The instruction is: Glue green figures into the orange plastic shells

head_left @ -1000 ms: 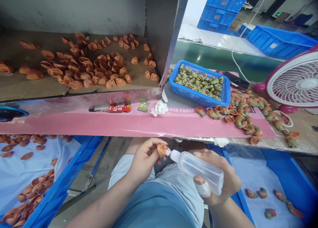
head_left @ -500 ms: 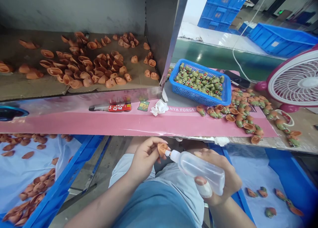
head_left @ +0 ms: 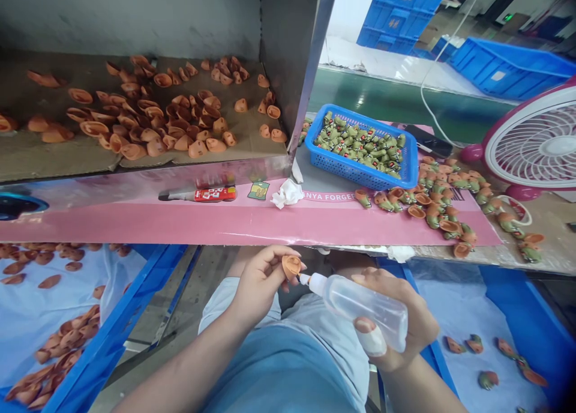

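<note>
Hovering off the pink board's edge [head_left: 225, 238], left hand [head_left: 258, 281] pinches an orange shell [head_left: 291, 265] — right hand [head_left: 416, 320] clasps a bottle [head_left: 355, 299].

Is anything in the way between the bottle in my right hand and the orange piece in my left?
Nothing visible. The bottle has its nozzle close to the orange piece; whether they touch, I can't tell.

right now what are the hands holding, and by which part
The left hand pinches a small hollow orange piece by its outer side; the right hand grips a translucent squeeze bottle around its body.
</note>
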`<state>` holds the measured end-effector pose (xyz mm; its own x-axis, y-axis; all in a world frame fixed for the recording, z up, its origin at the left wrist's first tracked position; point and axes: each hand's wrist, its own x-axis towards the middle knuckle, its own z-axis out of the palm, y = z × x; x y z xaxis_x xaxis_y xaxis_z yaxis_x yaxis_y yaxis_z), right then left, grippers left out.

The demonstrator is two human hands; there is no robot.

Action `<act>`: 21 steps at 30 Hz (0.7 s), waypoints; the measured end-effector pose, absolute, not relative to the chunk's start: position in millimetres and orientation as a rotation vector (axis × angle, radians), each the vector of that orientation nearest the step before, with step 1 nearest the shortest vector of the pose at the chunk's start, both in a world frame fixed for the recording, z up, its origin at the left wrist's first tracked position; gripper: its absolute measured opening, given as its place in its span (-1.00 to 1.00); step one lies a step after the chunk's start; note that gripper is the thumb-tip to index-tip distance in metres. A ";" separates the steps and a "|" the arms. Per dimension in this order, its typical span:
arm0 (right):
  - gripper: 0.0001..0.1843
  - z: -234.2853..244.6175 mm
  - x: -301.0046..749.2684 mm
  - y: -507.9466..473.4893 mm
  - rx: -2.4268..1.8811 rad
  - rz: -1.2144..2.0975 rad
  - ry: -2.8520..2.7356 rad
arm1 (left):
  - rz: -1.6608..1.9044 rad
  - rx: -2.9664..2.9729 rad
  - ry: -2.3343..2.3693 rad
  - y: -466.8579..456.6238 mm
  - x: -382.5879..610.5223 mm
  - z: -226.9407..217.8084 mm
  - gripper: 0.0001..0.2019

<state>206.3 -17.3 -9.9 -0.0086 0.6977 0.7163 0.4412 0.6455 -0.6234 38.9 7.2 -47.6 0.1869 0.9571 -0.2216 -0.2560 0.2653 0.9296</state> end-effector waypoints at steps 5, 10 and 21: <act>-0.70 -9.3 208.5 -17.4 -0.948 0.262 -1.656 | 1.044 0.897 1.000 7.8 38.0 -50.9 -0.89; -0.70 -14.5 212.3 -18.7 -0.982 0.284 -1.647 | 1.041 0.879 0.995 7.9 36.9 -51.5 -0.91; -0.68 -18.3 212.5 -15.6 -0.979 0.230 -1.646 | 1.034 0.877 0.996 7.8 36.5 -53.2 -0.92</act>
